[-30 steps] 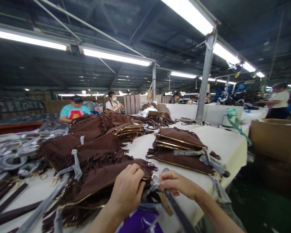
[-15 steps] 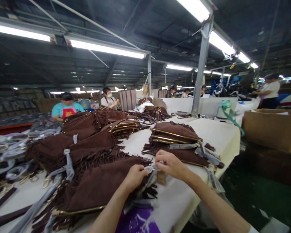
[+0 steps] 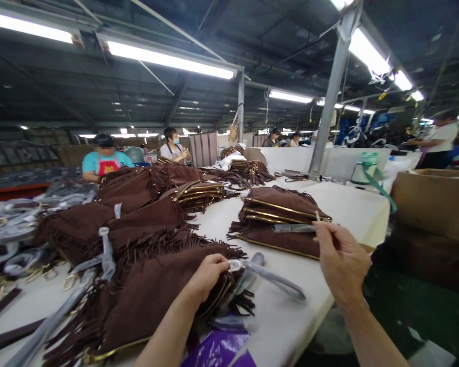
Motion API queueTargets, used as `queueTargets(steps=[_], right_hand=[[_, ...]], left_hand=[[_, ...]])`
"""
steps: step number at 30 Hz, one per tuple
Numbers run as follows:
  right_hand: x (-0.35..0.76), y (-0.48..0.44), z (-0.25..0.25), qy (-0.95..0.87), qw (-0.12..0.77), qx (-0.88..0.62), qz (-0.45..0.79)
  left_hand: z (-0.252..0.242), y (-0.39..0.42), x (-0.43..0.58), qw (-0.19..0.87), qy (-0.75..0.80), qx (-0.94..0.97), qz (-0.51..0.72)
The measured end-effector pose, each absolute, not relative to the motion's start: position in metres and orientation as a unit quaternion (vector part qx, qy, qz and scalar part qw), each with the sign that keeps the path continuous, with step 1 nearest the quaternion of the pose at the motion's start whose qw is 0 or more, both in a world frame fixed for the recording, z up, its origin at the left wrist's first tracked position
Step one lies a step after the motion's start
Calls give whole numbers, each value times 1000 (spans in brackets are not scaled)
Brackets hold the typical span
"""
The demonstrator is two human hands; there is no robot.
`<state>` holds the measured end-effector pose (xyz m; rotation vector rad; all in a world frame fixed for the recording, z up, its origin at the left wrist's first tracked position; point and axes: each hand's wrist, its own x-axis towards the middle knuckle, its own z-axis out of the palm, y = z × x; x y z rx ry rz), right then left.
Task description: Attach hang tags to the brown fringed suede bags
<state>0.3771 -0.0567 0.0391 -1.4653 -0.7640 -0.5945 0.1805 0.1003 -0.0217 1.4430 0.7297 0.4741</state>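
Here's the left hand (image 3: 210, 275), fingers closed on the corner of a brown bag (image 3: 149, 295) at the near side of the white table (image 3: 275, 326), just beside a pale ring (image 3: 235, 265). A plastic-wrapped strap (image 3: 281, 281) stretches right from there. And the right hand (image 3: 344, 262), up in front of the bag stack (image 3: 283, 204), pinches a thin pale strip (image 3: 317, 216) between thumb and finger.

bag (image 3: 149, 293): matt, suede-like cloth | edge trim (image 3: 117, 350): glossy metal | strap wrap (image 3: 279, 281): translucent plastic | purple sheet (image 3: 220, 346): glossy plastic
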Motion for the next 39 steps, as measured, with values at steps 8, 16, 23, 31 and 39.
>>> queueTargets(steps=[8,16,23,31,39], right_hand=[[308,-30,-17,-639,380,-634,213],[332,16,-12,-648,417,-621,146],[334,7,-20,-625,477,-602,139],[335,-18,-28,-663,440,-597,99],[339,-12,-20,-715,372,-587,79]], left_hand=[[-17,96,176,685,307,624,217],[-9,89,176,691,293,636,181],[-12,89,180,711,297,583,256],[-15,91,181,719,298,574,254],[-16,89,179,735,292,560,247]])
